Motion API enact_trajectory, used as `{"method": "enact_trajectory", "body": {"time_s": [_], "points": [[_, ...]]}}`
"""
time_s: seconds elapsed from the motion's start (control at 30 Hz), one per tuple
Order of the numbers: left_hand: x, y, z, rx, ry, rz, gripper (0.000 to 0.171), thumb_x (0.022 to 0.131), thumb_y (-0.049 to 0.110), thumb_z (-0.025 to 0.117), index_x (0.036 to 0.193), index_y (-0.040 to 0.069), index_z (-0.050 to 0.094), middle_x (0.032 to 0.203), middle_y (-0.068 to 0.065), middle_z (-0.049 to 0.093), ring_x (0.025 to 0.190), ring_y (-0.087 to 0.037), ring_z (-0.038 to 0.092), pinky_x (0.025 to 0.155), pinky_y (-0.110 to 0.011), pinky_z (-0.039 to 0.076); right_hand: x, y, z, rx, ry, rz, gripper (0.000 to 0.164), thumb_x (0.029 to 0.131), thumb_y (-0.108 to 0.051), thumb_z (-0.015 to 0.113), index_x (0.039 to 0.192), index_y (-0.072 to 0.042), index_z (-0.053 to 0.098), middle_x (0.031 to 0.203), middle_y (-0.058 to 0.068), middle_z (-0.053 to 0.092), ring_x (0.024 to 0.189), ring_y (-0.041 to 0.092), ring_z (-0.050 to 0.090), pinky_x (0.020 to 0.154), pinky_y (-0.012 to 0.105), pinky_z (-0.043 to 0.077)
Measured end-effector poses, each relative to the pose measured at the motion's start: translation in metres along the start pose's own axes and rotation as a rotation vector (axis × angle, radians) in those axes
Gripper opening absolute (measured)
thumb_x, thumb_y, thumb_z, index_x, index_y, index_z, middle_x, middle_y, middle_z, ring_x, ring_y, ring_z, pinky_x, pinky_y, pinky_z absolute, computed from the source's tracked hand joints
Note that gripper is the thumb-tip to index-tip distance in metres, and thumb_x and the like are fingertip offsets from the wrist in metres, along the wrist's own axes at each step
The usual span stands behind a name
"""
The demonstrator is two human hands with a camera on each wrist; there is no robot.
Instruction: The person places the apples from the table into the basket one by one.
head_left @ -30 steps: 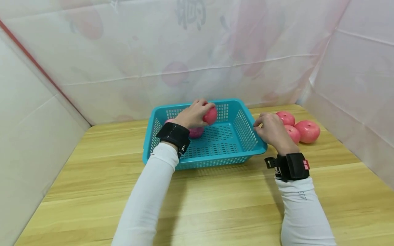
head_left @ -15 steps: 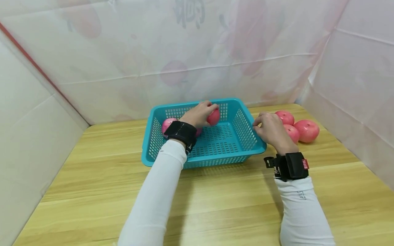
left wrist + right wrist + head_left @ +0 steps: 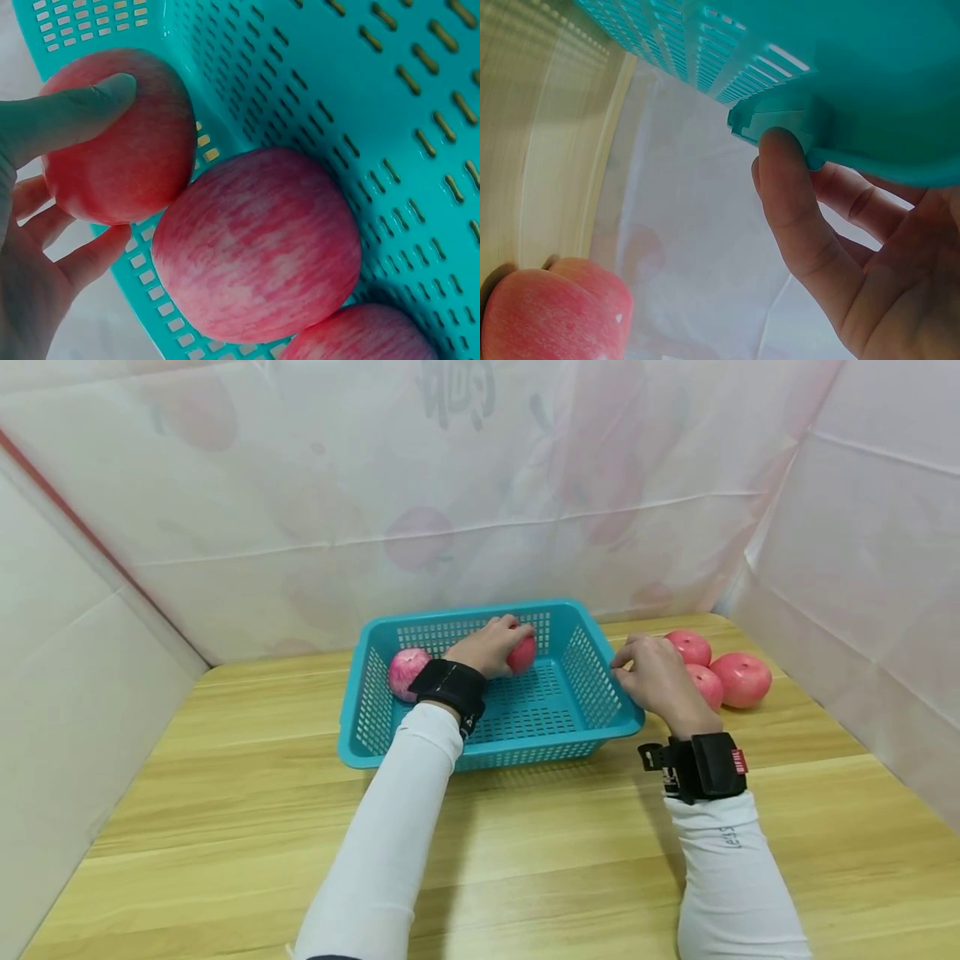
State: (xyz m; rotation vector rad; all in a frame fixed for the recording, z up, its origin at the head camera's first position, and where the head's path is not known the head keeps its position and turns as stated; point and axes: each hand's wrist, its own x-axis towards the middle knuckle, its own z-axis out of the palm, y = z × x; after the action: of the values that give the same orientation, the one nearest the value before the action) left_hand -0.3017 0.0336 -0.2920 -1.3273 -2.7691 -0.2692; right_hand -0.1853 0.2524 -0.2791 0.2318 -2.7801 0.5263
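Inside the turquoise plastic basket [image 3: 525, 753], my left hand [image 3: 480, 647] holds a red apple [image 3: 522, 655] towards the back wall. In the left wrist view the thumb lies across this apple, with the fingers on its other side. A streaked pink apple [image 3: 259, 244] touches it there, and part of a third apple [image 3: 364, 337] shows below. The head view has one apple [image 3: 407, 672] in the basket's left end; my left hand hides another. At the basket's right end, my right hand [image 3: 656, 677] pinches the rim between thumb and fingers.
Several apples are about: right of the basket on the wooden table [image 3: 540, 843] lie a rear apple [image 3: 688, 647], a front apple [image 3: 705, 683] and a larger right apple [image 3: 742, 679], close to my right hand. A printed sheet [image 3: 300, 527] stands behind the basket.
My left hand has moved right and slightly down into the basket with the apple. The apple at the left end has come into fuller view. My right hand stays on the rim.
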Motion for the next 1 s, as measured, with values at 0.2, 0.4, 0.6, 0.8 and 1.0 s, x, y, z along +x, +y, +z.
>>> {"method": "enact_trajectory", "body": {"time_s": [0.2,0.4,0.6,0.8,1.0], "points": [[0.0041,0.0044,-0.0007,-0.008,-0.030,-0.002,0.062,0.074,0.009,0.072,0.129,0.013,0.045,0.126,-0.013,0.043,0.110,-0.026,0.039,0.085,-0.041,0.045,-0.0008,0.0016,-0.0028,-0.002,0.009,-0.001,0.014,0.080,0.000,0.059,0.088,0.010,0.067,0.084,0.019,0.056,0.080,0.034,0.048,0.069,0.049,0.045],[0.0051,0.0073,-0.0019,-0.044,-0.133,-0.124,0.066,0.075,0.008,0.071,0.133,0.020,0.041,0.134,-0.010,0.036,0.114,-0.025,0.035,0.083,-0.044,0.046,-0.0016,-0.0008,-0.0010,0.008,-0.006,-0.005,0.014,0.081,0.001,0.058,0.087,0.009,0.067,0.085,0.018,0.056,0.080,0.033,0.049,0.070,0.048,0.045],[0.0044,0.0080,-0.0015,0.011,-0.239,-0.182,0.067,0.079,0.004,0.064,0.137,0.024,0.038,0.139,-0.008,0.034,0.123,-0.026,0.029,0.088,-0.045,0.042,-0.0019,-0.0047,-0.0011,-0.002,0.001,-0.026,0.014,0.080,0.000,0.057,0.086,0.009,0.067,0.083,0.017,0.056,0.079,0.034,0.050,0.070,0.048,0.045],[0.0049,0.0089,-0.0028,0.047,-0.229,-0.171,0.061,0.083,0.000,0.058,0.136,0.024,0.040,0.142,-0.009,0.031,0.130,-0.032,0.016,0.095,-0.048,0.037,-0.0022,-0.0056,-0.0041,-0.011,0.003,-0.020,0.014,0.080,0.001,0.057,0.086,0.009,0.067,0.083,0.018,0.056,0.081,0.035,0.049,0.070,0.049,0.043],[0.0044,0.0080,-0.0044,-0.005,-0.247,-0.175,0.058,0.082,-0.001,0.059,0.133,0.023,0.045,0.141,-0.008,0.033,0.128,-0.028,0.021,0.093,-0.043,0.039,-0.0019,-0.0057,-0.0020,-0.011,0.004,-0.030,0.014,0.080,0.001,0.057,0.085,0.008,0.067,0.081,0.017,0.056,0.079,0.034,0.050,0.068,0.047,0.045]]}}
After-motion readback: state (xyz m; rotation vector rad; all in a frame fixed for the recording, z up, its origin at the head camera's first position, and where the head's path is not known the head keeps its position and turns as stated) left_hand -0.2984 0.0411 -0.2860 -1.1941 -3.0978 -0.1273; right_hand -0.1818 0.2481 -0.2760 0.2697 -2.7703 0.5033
